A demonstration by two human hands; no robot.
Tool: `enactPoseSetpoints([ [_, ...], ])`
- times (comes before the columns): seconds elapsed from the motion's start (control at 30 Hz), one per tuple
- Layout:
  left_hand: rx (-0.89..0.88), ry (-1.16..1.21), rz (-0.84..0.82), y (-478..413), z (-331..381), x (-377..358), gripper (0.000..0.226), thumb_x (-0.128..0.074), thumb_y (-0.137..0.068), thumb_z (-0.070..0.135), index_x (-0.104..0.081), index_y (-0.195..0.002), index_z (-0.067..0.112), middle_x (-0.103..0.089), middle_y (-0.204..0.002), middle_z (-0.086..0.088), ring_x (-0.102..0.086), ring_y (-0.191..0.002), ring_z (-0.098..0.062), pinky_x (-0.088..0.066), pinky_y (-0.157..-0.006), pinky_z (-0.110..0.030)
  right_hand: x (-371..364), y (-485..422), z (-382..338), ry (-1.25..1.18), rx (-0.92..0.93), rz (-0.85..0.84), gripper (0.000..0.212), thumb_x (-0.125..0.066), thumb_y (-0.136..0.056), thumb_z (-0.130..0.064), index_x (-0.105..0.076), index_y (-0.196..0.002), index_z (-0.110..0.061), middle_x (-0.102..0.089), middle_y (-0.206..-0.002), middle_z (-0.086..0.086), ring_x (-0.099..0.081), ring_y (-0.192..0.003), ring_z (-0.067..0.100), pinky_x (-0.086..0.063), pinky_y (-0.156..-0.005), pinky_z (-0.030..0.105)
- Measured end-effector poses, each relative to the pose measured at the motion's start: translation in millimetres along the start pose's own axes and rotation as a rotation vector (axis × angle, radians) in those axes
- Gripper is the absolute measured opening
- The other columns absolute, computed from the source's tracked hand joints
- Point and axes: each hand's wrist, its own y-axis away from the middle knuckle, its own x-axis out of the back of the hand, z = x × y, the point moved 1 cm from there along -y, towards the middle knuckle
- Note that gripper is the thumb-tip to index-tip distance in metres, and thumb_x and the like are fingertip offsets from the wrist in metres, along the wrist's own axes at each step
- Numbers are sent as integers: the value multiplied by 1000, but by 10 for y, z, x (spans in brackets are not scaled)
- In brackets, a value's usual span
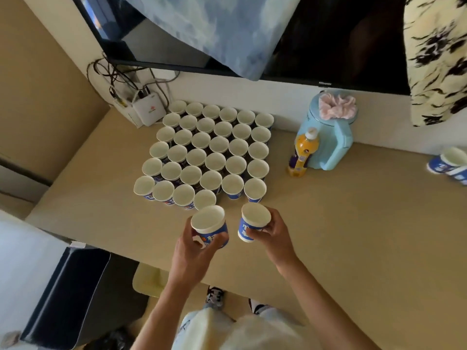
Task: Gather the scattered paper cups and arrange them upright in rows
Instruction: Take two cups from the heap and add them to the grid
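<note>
Several blue-and-white paper cups [214,147] stand upright in tight rows on the beige table [353,223]. My left hand [189,251] grips one upright cup [209,227] just in front of the block's near row. My right hand [270,233] grips another upright cup [254,223] beside it, a little to the right. Both cups are held just in front of the near row. Loose cups [448,164] lie on their sides at the table's far right edge.
An orange juice bottle [302,152] and a light blue kettle [328,137] with a pink scrunchie on top stand right of the rows. A white router [149,109] with cables sits at the back left. A dark screen [328,46] hangs behind.
</note>
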Motion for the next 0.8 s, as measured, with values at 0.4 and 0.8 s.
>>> enactPoseSetpoints([
  [0.4, -25, -34, -196, -727, -214, 499, 56, -74, -55, 62, -58, -105, 44, -67, -95, 26, -62, -76, -4, -52, -68, -23, -784, -474, 568, 201, -33, 331, 66, -84, -63, -16, -54, -121, -28, -66, -114, -7, -64, -108, 15, -54, -91, 32],
  [0.8, -52, -52, -267, -981, -374, 823, 65, -78, -61, 56, -61, -119, 34, -71, -106, 10, -65, -92, -19, -57, -78, -48, -1074, -737, 765, 81, -20, 432, 68, -75, -70, 13, -52, -116, -29, -64, -116, 1, -64, -103, 14, -58, -81, 23],
])
